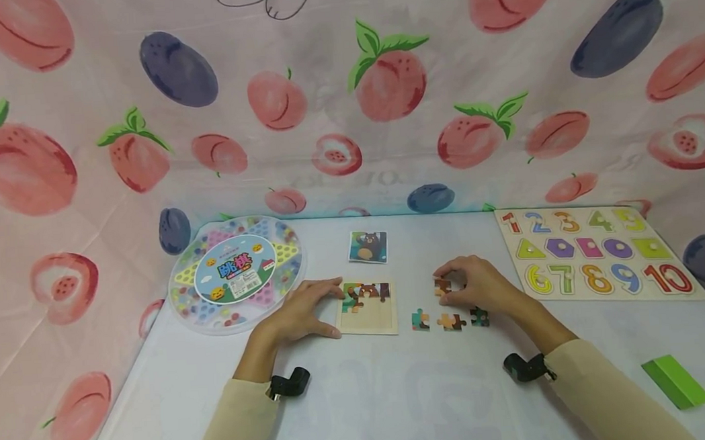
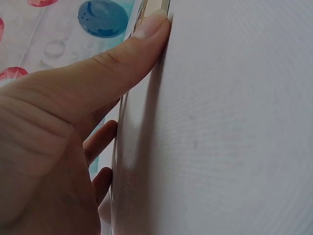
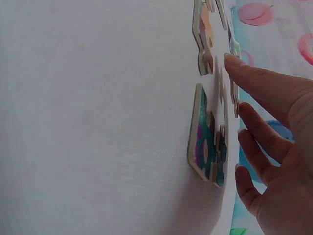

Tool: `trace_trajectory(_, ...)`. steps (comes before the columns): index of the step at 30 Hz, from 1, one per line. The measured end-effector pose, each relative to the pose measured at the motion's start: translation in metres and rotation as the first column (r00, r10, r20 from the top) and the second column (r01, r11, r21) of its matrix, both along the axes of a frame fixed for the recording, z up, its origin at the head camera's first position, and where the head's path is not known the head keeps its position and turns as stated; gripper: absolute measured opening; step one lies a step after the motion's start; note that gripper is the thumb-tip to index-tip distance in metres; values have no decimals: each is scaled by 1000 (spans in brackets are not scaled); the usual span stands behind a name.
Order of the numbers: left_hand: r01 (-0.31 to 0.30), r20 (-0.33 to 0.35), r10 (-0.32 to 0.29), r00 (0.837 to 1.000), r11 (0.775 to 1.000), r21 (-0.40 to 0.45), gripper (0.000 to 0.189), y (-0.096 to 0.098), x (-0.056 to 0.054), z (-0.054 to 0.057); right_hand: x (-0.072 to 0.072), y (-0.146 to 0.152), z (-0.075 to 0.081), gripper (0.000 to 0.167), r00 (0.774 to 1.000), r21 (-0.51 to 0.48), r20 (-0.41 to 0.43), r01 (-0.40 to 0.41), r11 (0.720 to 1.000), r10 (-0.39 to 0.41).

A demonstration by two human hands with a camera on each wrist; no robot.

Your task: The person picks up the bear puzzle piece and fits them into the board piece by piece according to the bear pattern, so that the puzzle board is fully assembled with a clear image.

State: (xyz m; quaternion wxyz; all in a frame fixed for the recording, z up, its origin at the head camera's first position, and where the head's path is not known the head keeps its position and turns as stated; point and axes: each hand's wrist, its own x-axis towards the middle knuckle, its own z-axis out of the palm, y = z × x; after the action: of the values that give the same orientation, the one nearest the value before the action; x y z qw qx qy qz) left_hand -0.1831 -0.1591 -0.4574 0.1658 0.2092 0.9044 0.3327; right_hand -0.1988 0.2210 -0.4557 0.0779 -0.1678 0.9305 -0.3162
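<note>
A small wooden puzzle tray (image 1: 367, 323) lies on the white table, its upper part filled with bear-picture pieces. At the tray's left side rests my left hand (image 1: 302, 310), thumb by the lower corner and forefinger by the upper one. In the left wrist view the thumb (image 2: 122, 63) touches the tray's edge. To the right, my right hand (image 1: 480, 283) pinches a brown puzzle piece (image 1: 442, 286) between thumb and fingers. Loose pieces lie just below it: a teal one (image 1: 420, 320), an orange-brown one (image 1: 452, 322) and a dark green one (image 1: 480, 317).
Behind the tray lies a bear picture card (image 1: 368, 247). A round Chinese checkers box (image 1: 237, 274) is at the left, and a number-and-shape board (image 1: 597, 252) at the right. Near the right edge sits a green block (image 1: 676, 382). A fruit-print cloth (image 1: 333, 100) hangs behind.
</note>
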Motion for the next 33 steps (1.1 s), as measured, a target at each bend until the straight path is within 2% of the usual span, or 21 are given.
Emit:
trace_trajectory(5,-5,6,5,1000,1000,2,60,0,0,0,0,-4,5,46,1000,-45,5,17,999,-17)
trace_trajectory(13,-4,3,4,1000,1000,-6,59,-1,1,-1,1,-11,12,35,998,-219,51,-19,975,31)
trace_trajectory(23,-8,6,8,1000,1000,-3,58,-1,1,-1,1,-22,14,33,998,-258,46,-35,966,48)
trace_trajectory(30,-4,6,4,1000,1000,9,59,-1,1,2,-1,-39,13,32,995,-327,46,-70,943,89)
trace_trajectory(33,4,4,-4,1000,1000,3,61,0,1,2,0,-48,14,32,994,-315,48,-77,946,96)
